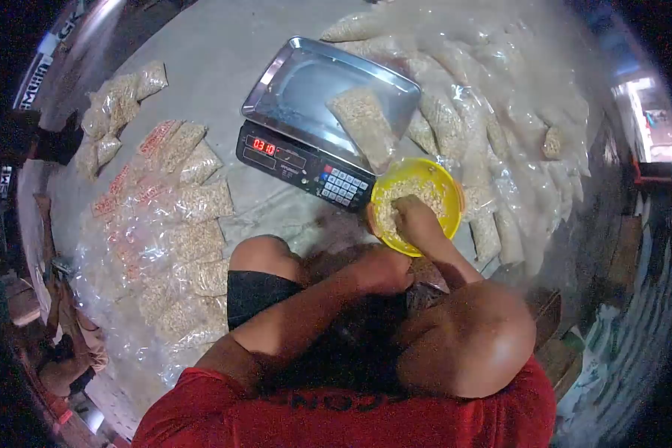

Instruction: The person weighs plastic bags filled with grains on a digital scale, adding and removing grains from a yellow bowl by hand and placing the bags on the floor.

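Observation:
A yellow bowl (452, 196) of pale pieces, perhaps nuts, stands just right of the scale's keypad. My right hand (417, 218) reaches into it from below, its fingers bunched down among the pieces; what they hold is hidden. Below the bowl's near rim is my left hand (384, 270), closed, and whatever it holds cannot be made out. A filled clear bag (363, 123) lies on the metal tray (299, 86) of the digital scale (265, 166), reaching over its near edge. Red digits on the display seem to read 0.310.
Many filled clear bags (201, 201) lie in rows on the floor at the left, some with red print. More bags (444, 123) are piled at the right. A small group of bags (119, 101) rests at the upper left. My bent knees flank my hands.

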Demonstrator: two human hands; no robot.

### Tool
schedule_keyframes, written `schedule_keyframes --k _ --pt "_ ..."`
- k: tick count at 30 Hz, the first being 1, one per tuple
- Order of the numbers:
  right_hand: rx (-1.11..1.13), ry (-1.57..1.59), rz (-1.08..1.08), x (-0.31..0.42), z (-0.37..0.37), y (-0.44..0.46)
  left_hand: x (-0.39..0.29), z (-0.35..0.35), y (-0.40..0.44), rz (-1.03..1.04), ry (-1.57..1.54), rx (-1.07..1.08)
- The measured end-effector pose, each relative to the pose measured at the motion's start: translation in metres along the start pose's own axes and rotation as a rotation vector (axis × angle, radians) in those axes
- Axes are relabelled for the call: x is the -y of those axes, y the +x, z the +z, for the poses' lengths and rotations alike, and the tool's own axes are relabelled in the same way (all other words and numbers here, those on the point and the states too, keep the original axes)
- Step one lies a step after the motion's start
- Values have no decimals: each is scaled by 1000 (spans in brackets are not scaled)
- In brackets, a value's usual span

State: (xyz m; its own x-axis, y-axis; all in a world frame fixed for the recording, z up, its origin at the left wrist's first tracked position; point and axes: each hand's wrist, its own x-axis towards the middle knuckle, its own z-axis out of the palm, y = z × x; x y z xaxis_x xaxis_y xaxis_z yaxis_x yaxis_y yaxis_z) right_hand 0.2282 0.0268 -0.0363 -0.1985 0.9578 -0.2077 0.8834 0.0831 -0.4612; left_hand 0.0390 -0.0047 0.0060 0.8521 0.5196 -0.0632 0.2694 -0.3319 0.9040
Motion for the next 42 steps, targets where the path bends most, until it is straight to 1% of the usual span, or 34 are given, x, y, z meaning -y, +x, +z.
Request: schedule_keyframes --k 1,2,4,5,7,8,9,10,11,12,13,14,15,16,17,18,19,20,21,22,23,25,26,28,29,31,32,33,35,36,38,39,41,42 --pt "-3 60 -4 -6 0 -2 3 6 1 75 -52 -113" --pt "-16 60 13 4 -13 -5 1 1 2 88 -51 -96" --pt "-111 340 193 19 -39 -13 1 -20 4 -65 -99 117" --pt "-124 338 205 12 -38 -14 -11 -35 7 -53 -97 130" --pt "32 1559 688 5 -36 -14 -40 -67 13 -463 95 -102" --pt "1 1792 766 12 -46 -17 -36 -70 14 -452 101 -98" --pt "-8 1794 759 9 -46 -18 -28 -71 15 -448 187 -391" --pt "22 1935 699 7 -46 -17 -24 -74 16 -440 271 -685" --pt "57 2074 638 6 -44 -17 -20 -76 19 -438 275 -684" --pt "57 2076 636 5 -43 -15 -16 -78 22 -393 330 -796" --pt "68 2107 509 10 -46 -10 -13 -79 24 -346 384 -910" --pt "81 2130 381 15 -49 -3 -9 -76 27 -345 384 -916" --pt "85 2125 376 17 -48 6 -3 -74 30 -334 370 -907" --pt "-122 1531 159 17 -44 17 3 -71 33 -323 354 -899" --pt "-115 1662 244 41 -64 24 9 -70 36 -322 352 -909" --pt "-120 1794 334 67 -84 30 14 -69 38 -239 477 -903" --pt "-111 1786 332 77 -97 35 17 -68 40 -160 601 -893" --pt "-103 1829 356 83 -105 42 17 -69 41 -168 598 -903" --pt "-93 1874 381 86 -108 48 18 -72 41 -74 613 -916" --pt "-107 1728 204 86 -106 49 19 -74 40 21 631 -925" --pt "-98 1726 204 88 -104 49 20 -76 39 14 633 -930" --pt "-216 1826 273 92 -103 46 20 -76 42 22 543 -969" --pt "-216 1820 280 92 -103 45 19 -76 43 20 535 -970" --pt "-309 1642 335 94 -100 40 18 -74 42 -14 443 -926" --pt "-321 1640 338 93 -97 41 19 -72 44 -5 438 -920" --pt "-409 1749 353 89 -87 44 19 -69 46 -28 353 -953" --pt "-397 1726 323 84 -85 43 18 -69 46 -67 224 -943" --pt "-403 1727 324 78 -85 40 17 -68 46 -64 224 -940" --pt "-409 948 229 72 -89 31 16 -68 44 -80 225 -917" --pt "-407 950 223 74 -92 22 16 -68 42 -81 229 -920" --pt "-547 707 172 94 -104 -3 16 -68 37 -67 285 -853" --pt "-542 705 165 87 -93 -8 17 -70 37 -70 285 -861" --pt "-563 363 15 68 -64 -19 12 -68 37 -165 137 -804" --pt "-445 159 72 65 -56 -23 8 -67 37 -247 135 -781"
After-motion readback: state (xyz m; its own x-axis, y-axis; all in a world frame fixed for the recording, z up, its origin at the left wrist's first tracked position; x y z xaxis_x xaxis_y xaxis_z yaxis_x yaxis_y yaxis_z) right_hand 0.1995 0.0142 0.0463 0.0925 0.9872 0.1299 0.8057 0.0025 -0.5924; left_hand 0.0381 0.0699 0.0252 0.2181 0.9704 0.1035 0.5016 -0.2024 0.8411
